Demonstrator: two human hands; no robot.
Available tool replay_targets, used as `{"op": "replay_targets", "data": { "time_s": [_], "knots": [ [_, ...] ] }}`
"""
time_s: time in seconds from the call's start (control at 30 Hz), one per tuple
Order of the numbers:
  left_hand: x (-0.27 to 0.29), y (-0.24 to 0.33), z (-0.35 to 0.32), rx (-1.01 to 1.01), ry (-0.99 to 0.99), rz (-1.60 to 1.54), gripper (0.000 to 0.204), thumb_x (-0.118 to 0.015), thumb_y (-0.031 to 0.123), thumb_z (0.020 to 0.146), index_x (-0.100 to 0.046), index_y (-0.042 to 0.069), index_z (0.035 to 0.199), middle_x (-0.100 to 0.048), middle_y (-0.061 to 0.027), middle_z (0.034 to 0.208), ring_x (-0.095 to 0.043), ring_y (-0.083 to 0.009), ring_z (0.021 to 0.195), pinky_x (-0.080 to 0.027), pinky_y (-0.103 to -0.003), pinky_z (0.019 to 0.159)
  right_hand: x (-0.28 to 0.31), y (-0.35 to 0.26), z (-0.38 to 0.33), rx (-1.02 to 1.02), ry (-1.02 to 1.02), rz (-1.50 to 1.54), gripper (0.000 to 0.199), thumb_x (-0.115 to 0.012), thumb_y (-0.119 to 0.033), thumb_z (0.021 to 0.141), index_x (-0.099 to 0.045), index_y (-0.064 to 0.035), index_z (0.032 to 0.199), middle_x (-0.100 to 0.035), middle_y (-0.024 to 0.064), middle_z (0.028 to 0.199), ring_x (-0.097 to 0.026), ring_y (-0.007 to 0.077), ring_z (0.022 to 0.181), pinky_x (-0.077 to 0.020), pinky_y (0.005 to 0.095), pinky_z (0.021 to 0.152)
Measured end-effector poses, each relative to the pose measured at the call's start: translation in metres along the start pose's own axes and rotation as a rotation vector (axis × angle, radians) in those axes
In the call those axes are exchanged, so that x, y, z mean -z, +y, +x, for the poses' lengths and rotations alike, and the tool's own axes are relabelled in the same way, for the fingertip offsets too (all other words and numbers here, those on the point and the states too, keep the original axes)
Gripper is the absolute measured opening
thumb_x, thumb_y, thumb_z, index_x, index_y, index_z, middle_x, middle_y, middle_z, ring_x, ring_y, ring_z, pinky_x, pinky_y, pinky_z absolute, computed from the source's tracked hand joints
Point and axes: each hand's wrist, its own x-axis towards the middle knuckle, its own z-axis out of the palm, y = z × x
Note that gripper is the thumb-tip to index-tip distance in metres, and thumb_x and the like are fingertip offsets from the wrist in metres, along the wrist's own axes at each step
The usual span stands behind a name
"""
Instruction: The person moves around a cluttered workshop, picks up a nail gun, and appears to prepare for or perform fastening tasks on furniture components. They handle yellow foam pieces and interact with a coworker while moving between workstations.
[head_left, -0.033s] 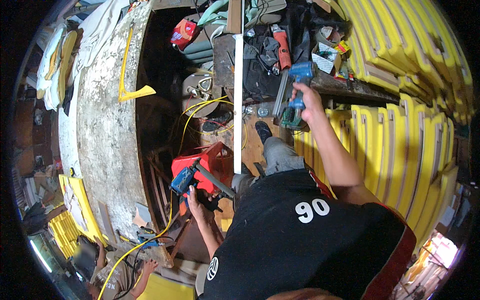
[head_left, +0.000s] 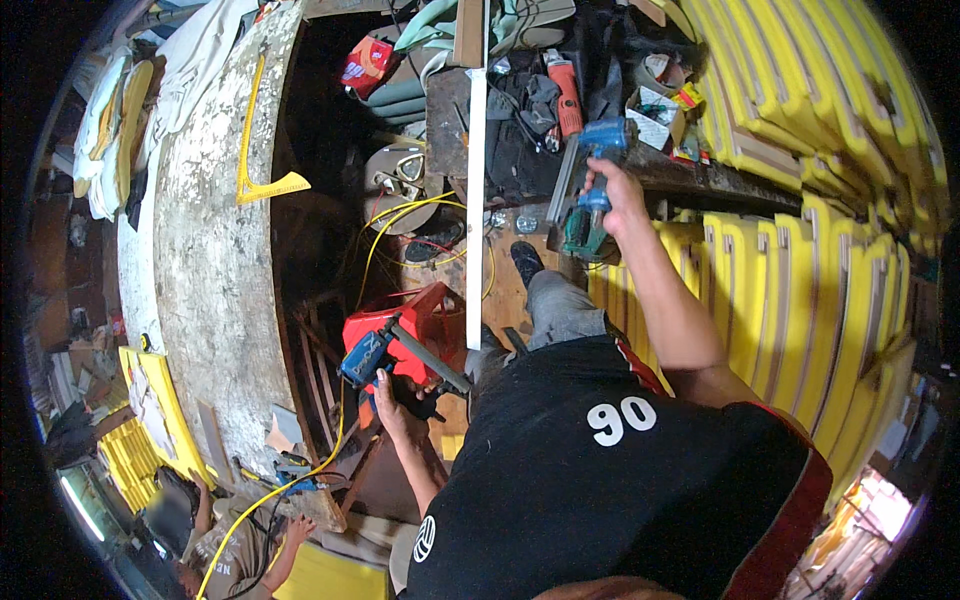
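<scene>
My left hand [head_left: 395, 408] is closed round the handle of a blue air nail gun [head_left: 368, 358], whose long grey magazine slants down toward my body. Just behind that tool is a red plastic stool or bin [head_left: 435, 310]. Farther off to the right, my right hand [head_left: 622, 200] grips a second blue air nail gun [head_left: 604, 134] with a straight silver magazine. This one is beside an orange angle grinder [head_left: 567, 95] and above a green tool [head_left: 584, 232], partly hidden. Between my hands runs a long white strip [head_left: 477, 220].
To the left is a worn worktable [head_left: 215, 270] with a yellow set square [head_left: 250, 165] on it. Stacked yellow-edged panels [head_left: 770, 310] fill the right side. A yellow hose [head_left: 235, 530] runs at lower left, near another person [head_left: 235, 555]. A cluttered bench [head_left: 445, 130] is ahead.
My right hand and its nail gun have shifted very slightly up and away. My left hand stays almost in place, still holding its nail gun.
</scene>
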Motion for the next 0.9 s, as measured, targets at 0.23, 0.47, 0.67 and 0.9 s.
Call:
{"op": "replay_targets", "data": {
  "time_s": [0.23,0.47,0.67,0.9],
  "knots": [
    [-0.109,0.024,-0.017,0.006,0.107,-0.125,0.040,-0.054,0.048,0.090,-0.052,0.009,0.079,-0.048,-0.0036,0.059,-0.047,-0.0164,0.050,-0.040,-0.031,0.050,-0.024,-0.069,0.160,0.095,-0.017,0.059,0.009,-0.065,-0.014,0.082,-0.057,-0.0083,0.082,-0.054,0.0033,0.061,-0.054,0.0166,0.052,-0.0485,0.0338,0.051],
    [-0.149,0.043,-0.017,-0.055,0.203,-0.165,0.041,-0.051,0.051,0.091,-0.053,0.011,0.082,-0.050,-0.0033,0.059,-0.047,-0.0163,0.047,-0.044,-0.031,0.050,-0.057,-0.150,0.317,-0.037,-0.083,0.124,0.008,-0.064,-0.013,0.083,-0.058,-0.0095,0.086,-0.054,0.0023,0.066,-0.055,0.0163,0.054,-0.0494,0.0335,0.051],
    [-0.167,0.056,-0.002,-0.070,0.131,-0.201,0.043,-0.045,0.052,0.093,-0.052,0.009,0.099,-0.051,-0.0040,0.063,-0.047,-0.0173,0.050,-0.044,-0.031,0.051,-0.018,-0.143,0.361,0.418,0.398,-0.496,0.031,-0.063,-0.018,0.083,-0.059,-0.0035,0.109,-0.064,0.0146,0.103,-0.058,0.0290,0.102,-0.0484,0.0410,0.086],
    [-0.207,0.057,0.028,-0.115,0.128,-0.176,0.053,-0.042,0.060,0.090,-0.053,0.008,0.099,-0.050,-0.0041,0.065,-0.049,-0.0161,0.053,-0.046,-0.028,0.051,-0.060,-0.050,0.146,0.614,-0.176,-0.896,0.027,-0.063,-0.012,0.086,-0.061,-0.0004,0.110,-0.066,0.0091,0.102,-0.061,0.0156,0.094,-0.0471,0.0294,0.084]
  ]
}}
